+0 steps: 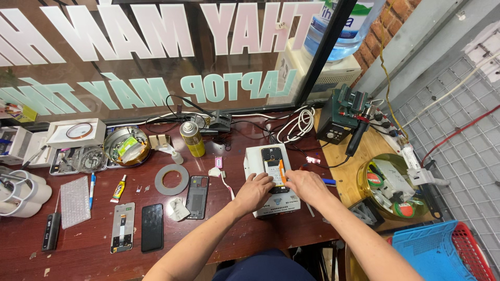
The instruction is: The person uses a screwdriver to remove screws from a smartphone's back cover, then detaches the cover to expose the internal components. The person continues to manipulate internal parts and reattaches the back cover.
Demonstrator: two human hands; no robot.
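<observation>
Both hands sit on the opened phone (273, 169) atop a white box (271, 179): left hand (255, 188) pins it flat, right hand (304, 184) pinches an orange pick (282, 170), spare screens parked left.

We see a dark reddish-brown bench (88, 244) and a white box (271, 205) carrying a black opened phone (273, 167), with an orange tool (282, 170) across it. At upper centre stands a yellow spray can (193, 139); at lower right, a blue and red basket (442, 252); left of centre, a grey tape ring (172, 179).
</observation>
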